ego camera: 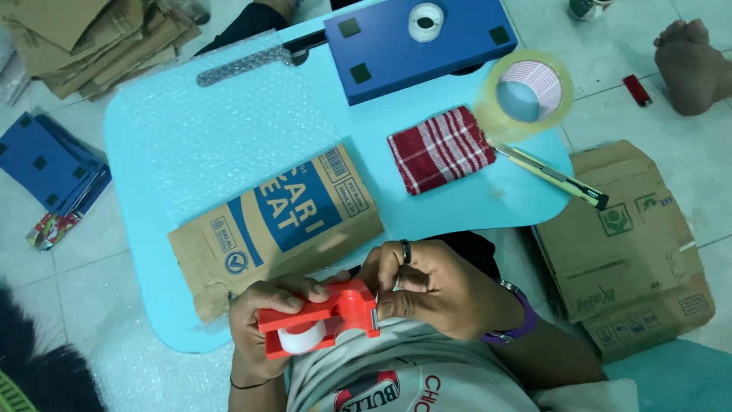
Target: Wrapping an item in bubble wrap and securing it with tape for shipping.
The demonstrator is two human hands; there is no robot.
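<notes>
My left hand (263,324) covers the rear of the red dispenser (320,317); I cannot tell whether tape is drawn out at its blade. The brown box (274,229) hides the table's (473,206) near edge. The top edge crops a bottle (589,8).

i saw open room over the bubble wrap (229,130) at upper left of the table (145,252). the cardboard piece (282,221) blocked the centre, the checked cloth (441,149) and tape roll (526,93) crowded the right, and the blue box (427,57) closed the top edge.
</notes>
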